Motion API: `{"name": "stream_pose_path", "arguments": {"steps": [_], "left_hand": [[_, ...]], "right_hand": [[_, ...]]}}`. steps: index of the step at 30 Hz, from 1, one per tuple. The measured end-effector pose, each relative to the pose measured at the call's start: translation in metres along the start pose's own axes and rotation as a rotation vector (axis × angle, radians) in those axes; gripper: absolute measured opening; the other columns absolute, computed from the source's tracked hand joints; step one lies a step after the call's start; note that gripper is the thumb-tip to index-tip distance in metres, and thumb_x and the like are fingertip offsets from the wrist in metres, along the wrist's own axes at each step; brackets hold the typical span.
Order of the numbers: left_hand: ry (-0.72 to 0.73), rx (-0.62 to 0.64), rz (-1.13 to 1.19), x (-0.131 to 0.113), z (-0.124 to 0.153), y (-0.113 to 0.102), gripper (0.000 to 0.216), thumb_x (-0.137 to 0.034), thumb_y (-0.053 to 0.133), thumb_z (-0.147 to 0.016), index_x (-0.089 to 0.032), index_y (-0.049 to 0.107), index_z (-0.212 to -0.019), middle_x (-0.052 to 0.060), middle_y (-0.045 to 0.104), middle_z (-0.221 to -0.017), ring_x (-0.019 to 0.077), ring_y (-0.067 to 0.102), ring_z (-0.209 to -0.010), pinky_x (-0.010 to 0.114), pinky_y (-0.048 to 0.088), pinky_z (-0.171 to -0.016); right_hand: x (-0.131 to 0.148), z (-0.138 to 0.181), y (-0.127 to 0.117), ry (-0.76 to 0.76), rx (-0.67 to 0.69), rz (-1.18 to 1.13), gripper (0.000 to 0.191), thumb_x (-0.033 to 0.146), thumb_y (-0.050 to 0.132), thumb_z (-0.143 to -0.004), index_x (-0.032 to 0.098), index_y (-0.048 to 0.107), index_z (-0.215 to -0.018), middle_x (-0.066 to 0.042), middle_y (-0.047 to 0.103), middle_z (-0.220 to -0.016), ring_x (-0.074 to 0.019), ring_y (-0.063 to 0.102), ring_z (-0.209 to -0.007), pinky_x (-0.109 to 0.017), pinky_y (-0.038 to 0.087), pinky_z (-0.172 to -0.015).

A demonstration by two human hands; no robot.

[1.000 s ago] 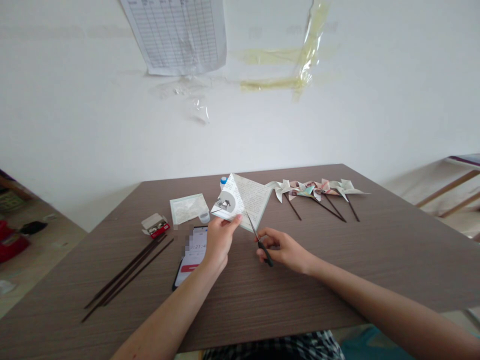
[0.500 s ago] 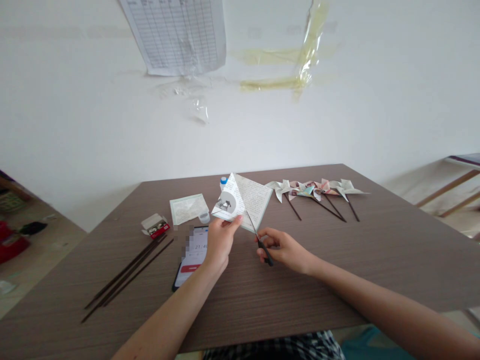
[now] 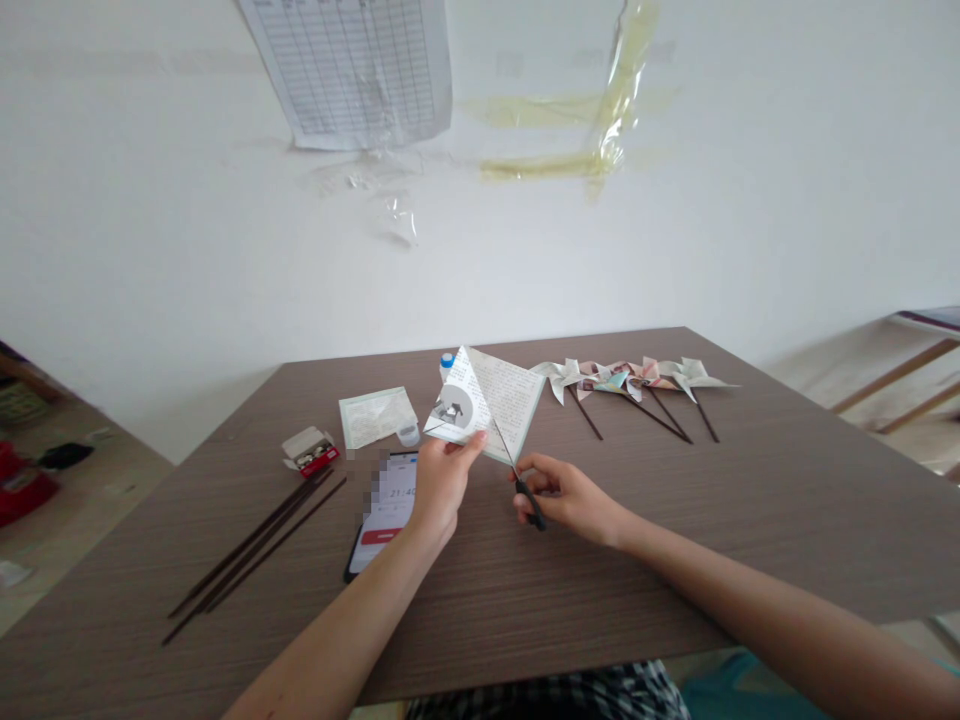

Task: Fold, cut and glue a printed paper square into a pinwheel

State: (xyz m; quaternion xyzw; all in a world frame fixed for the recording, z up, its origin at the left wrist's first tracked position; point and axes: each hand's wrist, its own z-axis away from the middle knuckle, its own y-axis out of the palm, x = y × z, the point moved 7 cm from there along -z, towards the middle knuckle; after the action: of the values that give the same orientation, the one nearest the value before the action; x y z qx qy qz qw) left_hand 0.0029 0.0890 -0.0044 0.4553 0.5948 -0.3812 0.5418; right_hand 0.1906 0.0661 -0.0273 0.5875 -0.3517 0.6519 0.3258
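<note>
My left hand pinches the near edge of a square sheet of printed paper, holding it up above the table. The sheet has a diagonal crease, and a round grey picture is on its left half. In my right hand are black-handled scissors, fingers wrapped round the handles. Their blades lie at the sheet's near right corner, pointing up and left along the diagonal toward the middle. How far the paper is cut cannot be made out.
Several paper pinwheels on brown sticks lie at the back right. Left are brown sticks, a small red-and-white box, another paper square, a clear cap and a phone. A blue-capped bottle stands behind the sheet.
Hardly anything differs. The scissors' handles look slightly closer together, while both hands and the sheet stay in nearly the same place.
</note>
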Motion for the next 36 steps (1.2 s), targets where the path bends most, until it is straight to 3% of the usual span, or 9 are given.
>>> {"name": "stream_pose_path", "arguments": {"steps": [5,13,22,36], "left_hand": [[0.004,0.014,-0.007,-0.001,0.001,0.001,0.042,-0.052,0.093,-0.069,-0.02,0.085,-0.095,0.015,0.091,-0.105,0.0385,0.084,-0.106,0.047,0.064,-0.097],[0.022,0.007,-0.009,-0.001,0.001,0.001,0.042,-0.052,0.094,-0.069,-0.02,0.084,-0.094,0.015,0.091,-0.103,0.0381,0.084,-0.105,0.047,0.065,-0.097],[-0.014,-0.018,-0.036,0.001,0.0,-0.002,0.042,-0.054,0.095,-0.065,-0.021,0.082,-0.086,0.01,0.086,-0.084,0.036,0.081,-0.099,0.044,0.064,-0.092],[-0.036,0.004,-0.001,0.001,0.001,0.0,0.042,-0.053,0.095,-0.066,-0.02,0.083,-0.089,0.012,0.089,-0.096,0.0364,0.082,-0.106,0.043,0.063,-0.095]], "right_hand": [[0.001,0.001,-0.002,-0.002,-0.027,-0.011,0.053,0.06,0.096,-0.078,0.026,0.066,-0.104,-0.006,0.078,-0.076,-0.027,0.068,-0.074,-0.044,0.054,-0.077],[0.0,-0.001,-0.002,-0.009,-0.025,-0.006,0.056,0.063,0.096,-0.075,0.026,0.066,-0.103,-0.004,0.076,-0.073,-0.0258,0.067,-0.072,-0.043,0.054,-0.076],[0.003,0.0,-0.001,0.031,-0.026,0.001,0.057,0.061,0.098,-0.068,0.028,0.066,-0.102,-0.006,0.074,-0.077,-0.0309,0.069,-0.077,-0.045,0.057,-0.076],[0.006,0.0,-0.002,0.007,-0.04,0.011,0.051,0.059,0.097,-0.072,0.027,0.067,-0.098,-0.002,0.073,-0.07,-0.026,0.066,-0.07,-0.043,0.057,-0.074]]}}
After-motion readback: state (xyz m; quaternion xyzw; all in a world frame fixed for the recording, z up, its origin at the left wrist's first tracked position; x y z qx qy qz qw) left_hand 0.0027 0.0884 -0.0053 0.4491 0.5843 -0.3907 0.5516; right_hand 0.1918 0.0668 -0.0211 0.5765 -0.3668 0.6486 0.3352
